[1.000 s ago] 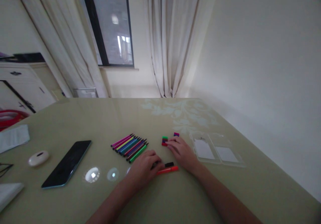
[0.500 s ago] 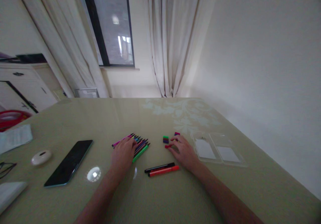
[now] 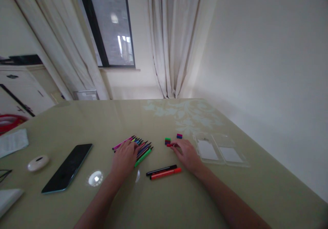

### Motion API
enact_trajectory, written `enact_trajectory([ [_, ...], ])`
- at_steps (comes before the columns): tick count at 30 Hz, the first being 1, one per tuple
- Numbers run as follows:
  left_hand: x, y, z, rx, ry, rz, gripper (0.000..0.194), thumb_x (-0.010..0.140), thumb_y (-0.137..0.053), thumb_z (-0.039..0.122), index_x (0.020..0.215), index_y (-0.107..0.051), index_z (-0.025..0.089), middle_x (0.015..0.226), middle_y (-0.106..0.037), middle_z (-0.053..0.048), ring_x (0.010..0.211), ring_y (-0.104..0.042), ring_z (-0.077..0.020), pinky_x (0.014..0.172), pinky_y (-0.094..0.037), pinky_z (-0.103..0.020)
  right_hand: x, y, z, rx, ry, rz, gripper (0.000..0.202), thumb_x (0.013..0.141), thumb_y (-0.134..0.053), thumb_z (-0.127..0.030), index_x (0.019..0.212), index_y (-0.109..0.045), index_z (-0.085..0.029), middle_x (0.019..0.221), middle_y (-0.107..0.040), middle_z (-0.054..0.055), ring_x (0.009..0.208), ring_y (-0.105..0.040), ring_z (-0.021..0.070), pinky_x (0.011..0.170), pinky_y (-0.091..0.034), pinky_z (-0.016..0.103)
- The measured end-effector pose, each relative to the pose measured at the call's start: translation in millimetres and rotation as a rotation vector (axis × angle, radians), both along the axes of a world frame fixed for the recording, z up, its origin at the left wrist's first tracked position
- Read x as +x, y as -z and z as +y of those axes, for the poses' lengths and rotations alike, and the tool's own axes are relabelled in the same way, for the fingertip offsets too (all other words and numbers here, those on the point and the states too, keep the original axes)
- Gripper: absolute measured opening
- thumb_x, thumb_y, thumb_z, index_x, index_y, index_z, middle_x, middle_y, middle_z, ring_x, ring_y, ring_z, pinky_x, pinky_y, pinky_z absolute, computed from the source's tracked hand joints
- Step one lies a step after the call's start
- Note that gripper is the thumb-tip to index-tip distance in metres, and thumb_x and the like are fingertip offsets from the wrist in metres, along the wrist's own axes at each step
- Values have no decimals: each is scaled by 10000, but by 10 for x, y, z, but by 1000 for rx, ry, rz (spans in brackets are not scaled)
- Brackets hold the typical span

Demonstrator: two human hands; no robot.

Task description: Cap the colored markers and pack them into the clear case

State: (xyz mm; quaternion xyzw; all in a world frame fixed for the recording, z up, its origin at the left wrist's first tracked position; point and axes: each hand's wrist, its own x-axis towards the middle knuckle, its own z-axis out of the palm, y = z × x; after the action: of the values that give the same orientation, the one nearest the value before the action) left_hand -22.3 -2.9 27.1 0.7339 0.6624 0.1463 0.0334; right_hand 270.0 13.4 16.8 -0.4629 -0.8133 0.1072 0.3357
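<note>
The right hand point(image 3: 188, 154) pinches a red cap point(image 3: 169, 145) by the other caps point(image 3: 167, 140) on the worktop point(image 3: 159, 201), while the left hand point(image 3: 124, 157), grip unclear, covers the pens point(image 3: 144, 157), which could roll if nudged.

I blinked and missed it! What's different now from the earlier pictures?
The left hand moved left and forward, off the black pen and red pen, onto the row of pens. The right hand moved a little red piece off the colourful stack, then back close to it. The two uncovered pens, phone and clear case stayed put.
</note>
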Motion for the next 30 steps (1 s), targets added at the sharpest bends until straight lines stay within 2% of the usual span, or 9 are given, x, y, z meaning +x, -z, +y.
enact_trajectory([
  [6, 94, -8, 39, 77, 35, -127, 245, 1052, -431, 314, 1046, -639, 184, 1070, -710, -109, 1045, -637, -296, 942, -459, -454, -23, -35, -25, 80, -39, 84, 144, 1009, -619, -239, 1101, -730, -231, 1051, -780, 56, 967, -702, 225, 907, -520, 372],
  [10, 212, -10, 19, 92, 174, -251, 206, 1051, -477, 342, 1029, -627, 203, 1016, -728, -73, 988, -657, -274, 897, -457, -428, -35, -69, -48, 140, -76, 175, 183, 1020, -615, -270, 1149, -742, -245, 1088, -784, 58, 997, -709, 219, 922, -536, 371],
  [15, 304, 61, -19, 132, 287, -278, 171, 1051, -473, 279, 1033, -633, 223, 1000, -729, -41, 932, -668, -243, 860, -453, -392, -48, -91, -64, 169, -123, 208, 180, 1014, -632, -263, 1150, -751, -262, 1097, -787, 48, 1014, -712, 212, 938, -541, 370],
  [21, 340, 65, -39, 205, 350, -300, 145, 1036, -526, 300, 994, -644, 228, 937, -712, -25, 870, -665, -223, 799, -476, -345, -73, -85, -83, 178, -150, 214, 181, 1012, -640, -265, 1149, -758, -266, 1069, -782, 47, 1004, -709, 204, 936, -546, 356],
  [26, 395, 6, -91, 208, 406, -450, 180, 1043, -507, 305, 1013, -669, 231, 954, -703, -25, 896, -674, -193, 806, -510, -298, -88, -127, -116, 163, -195, 207, 187, 1022, -624, -294, 1121, -777, -253, 1035, -777, 63, 981, -712, 204, 912, -558, 339],
  [30, 428, -2, -122, 175, 409, -572, 204, 1043, -508, 314, 1040, -696, 235, 971, -716, -30, 908, -677, -185, 822, -519, -292, -100, -156, -135, 98, -219, 284, 192, 1033, -606, -298, 1082, -783, -243, 1002, -781, 63, 941, -723, 190, 872, -575, 318],
])
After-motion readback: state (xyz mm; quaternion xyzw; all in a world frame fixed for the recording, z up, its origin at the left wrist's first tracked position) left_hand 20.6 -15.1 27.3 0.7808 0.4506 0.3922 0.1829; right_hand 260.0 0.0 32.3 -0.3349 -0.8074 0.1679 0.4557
